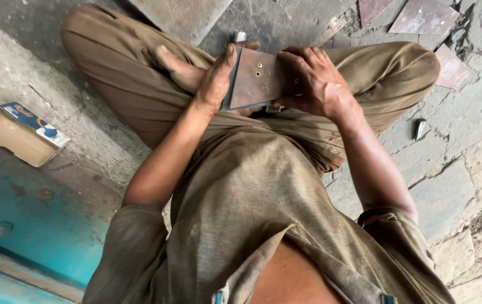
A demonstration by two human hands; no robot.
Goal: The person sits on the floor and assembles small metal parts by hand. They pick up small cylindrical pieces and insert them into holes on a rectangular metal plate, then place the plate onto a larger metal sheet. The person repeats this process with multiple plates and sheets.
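Hands grip a rusty metal plate (pixel 258 79) over crossed legs: left hand (pixel 215 79) clamped on its left edge, right hand (pixel 314 81) wrapped around the opposite side, small holes showing between both grips.

The flat rusty-brown metal plate (pixel 258 79) in my fingers has a dull reddish face, darker grey along its edge, with small dark holes and faint pale scratched marks. My clothes, the loose shirt (pixel 252 208) and the trousers (pixel 117 67), are one faded olive-khaki, smudged darker in places. The stone floor (pixel 455 186) is grey, cracked with dark lines. Flat pinkish-brown metal pieces (pixel 424 17) lie on it. The small open cardboard box (pixel 21 132) is tan with a blue and white side. The painted surface (pixel 33 225) beside it is teal, stained.
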